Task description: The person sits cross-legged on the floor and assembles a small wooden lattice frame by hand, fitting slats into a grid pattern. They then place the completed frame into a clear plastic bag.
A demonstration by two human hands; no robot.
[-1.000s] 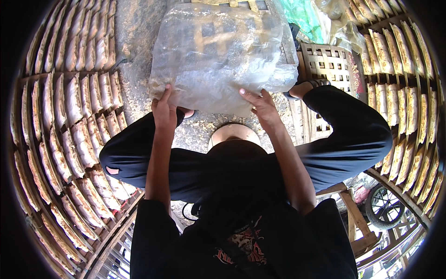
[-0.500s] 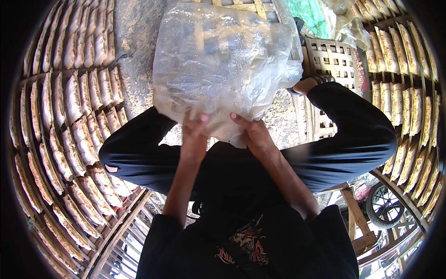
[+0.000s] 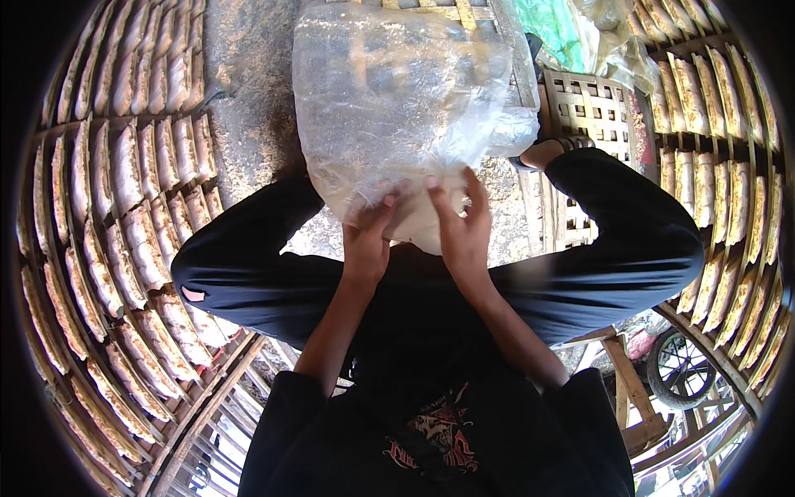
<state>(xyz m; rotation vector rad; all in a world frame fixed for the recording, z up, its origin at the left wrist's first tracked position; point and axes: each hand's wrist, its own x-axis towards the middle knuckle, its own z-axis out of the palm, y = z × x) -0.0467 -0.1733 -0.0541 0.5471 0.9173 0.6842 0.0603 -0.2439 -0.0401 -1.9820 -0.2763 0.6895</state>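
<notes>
A large, cloudy clear plastic bag, wrinkled and dusted with pale crumbs, stretches away from me over a slatted wooden rack. At its near edge, my left hand is closed on the plastic, thumb on top and the other fingers behind or beneath the film. My right hand grips the same edge a little to the right, its thumb and forefinger bent over the gathered film. The bag's near end tapers down between the two hands. Some of the right fingertips are slightly blurred.
Tilted racks of long pale-brown slabs rise on my left, with similar slabs on my right. A woven bamboo panel lies beyond my sandalled foot. Green plastic sits at the far right; a black-tyred wheel stands lower right.
The bag has shifted right and narrowed at its near end. My left hand has moved right, my right hand slightly right and up, with its fingers now more bent on the film.
</notes>
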